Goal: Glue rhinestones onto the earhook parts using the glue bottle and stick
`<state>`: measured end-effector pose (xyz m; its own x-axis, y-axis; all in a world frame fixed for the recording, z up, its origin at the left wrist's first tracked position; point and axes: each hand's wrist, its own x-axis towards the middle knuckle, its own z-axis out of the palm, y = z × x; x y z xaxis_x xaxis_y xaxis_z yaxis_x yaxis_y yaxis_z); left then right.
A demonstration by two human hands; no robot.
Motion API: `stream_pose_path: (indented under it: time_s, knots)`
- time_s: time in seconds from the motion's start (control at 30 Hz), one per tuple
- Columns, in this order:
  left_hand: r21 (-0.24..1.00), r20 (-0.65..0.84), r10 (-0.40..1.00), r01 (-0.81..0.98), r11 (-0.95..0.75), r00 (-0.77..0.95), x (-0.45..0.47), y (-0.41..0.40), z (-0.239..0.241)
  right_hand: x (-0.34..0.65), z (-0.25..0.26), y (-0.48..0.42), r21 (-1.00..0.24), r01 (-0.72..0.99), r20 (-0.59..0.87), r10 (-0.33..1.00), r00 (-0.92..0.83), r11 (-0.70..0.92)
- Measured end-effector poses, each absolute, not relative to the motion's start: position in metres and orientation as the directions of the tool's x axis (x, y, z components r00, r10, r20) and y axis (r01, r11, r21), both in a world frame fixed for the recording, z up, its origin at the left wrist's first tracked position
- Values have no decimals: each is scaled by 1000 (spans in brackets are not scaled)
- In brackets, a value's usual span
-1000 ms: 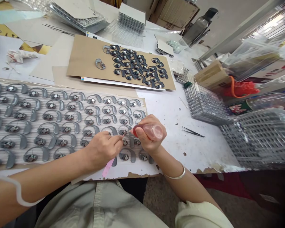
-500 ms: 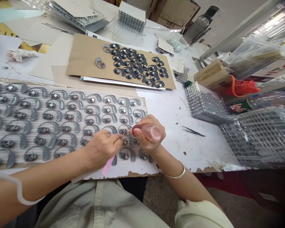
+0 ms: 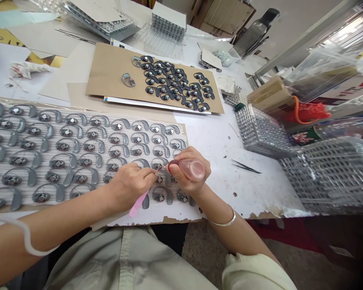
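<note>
My right hand [image 3: 191, 171] is closed around a translucent pinkish squeeze bottle [image 3: 194, 170] with a red collar. The bottle's narrow tip points left, at an ear-hook earphone part [image 3: 157, 164] on the ridged board. My left hand [image 3: 133, 183] is pinched on a slim tool with a flat pink handle [image 3: 138, 204]; the handle sticks out below the palm. Its working end is close to the bottle's tip, too small to make out clearly. Rows of grey ear-hook parts [image 3: 67, 160] with round metallic pieces lie on the ridged board [image 3: 78, 105] under both hands.
Behind the board, a brown cardboard sheet [image 3: 109, 60] carries many dark ear-hook parts. Black tweezers [image 3: 246, 166] lie on the white tabletop to the right. Stacked clear plastic trays [image 3: 335, 173] stand at the right edge. A dark bottle [image 3: 257, 32] is at the back.
Both hands stay nearly in place, with the bottle's tip at the same part. The pink handle has shifted very slightly. Otherwise the view has only drifted a little.
</note>
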<state>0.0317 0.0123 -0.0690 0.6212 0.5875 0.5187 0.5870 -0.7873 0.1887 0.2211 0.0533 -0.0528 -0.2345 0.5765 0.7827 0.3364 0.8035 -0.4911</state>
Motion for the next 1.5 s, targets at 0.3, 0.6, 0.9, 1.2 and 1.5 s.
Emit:
stream_pose_path:
  time_s: [0.3, 0.6, 0.9, 1.2, 1.5]
  knots:
    - [383, 526, 654, 535, -753, 544, 27, 17, -74, 220, -54, 53, -486, 314, 796, 562, -226, 815]
    - [507, 481, 719, 510, -695, 501, 26, 19, -73, 222, -59, 55, -514, 279, 796, 572, -195, 811]
    - [646, 436, 783, 452, -616, 444, 26, 20, -75, 220, -56, 53, -502, 315, 790, 575, -214, 806]
    - [711, 335, 838, 468, -525, 431, 25, 25, -67, 220, -57, 51, -497, 323, 787, 575, -223, 805]
    - [739, 277, 859, 476, -477, 431, 25, 24, -66, 220, -56, 52, -507, 297, 784, 576, -232, 809]
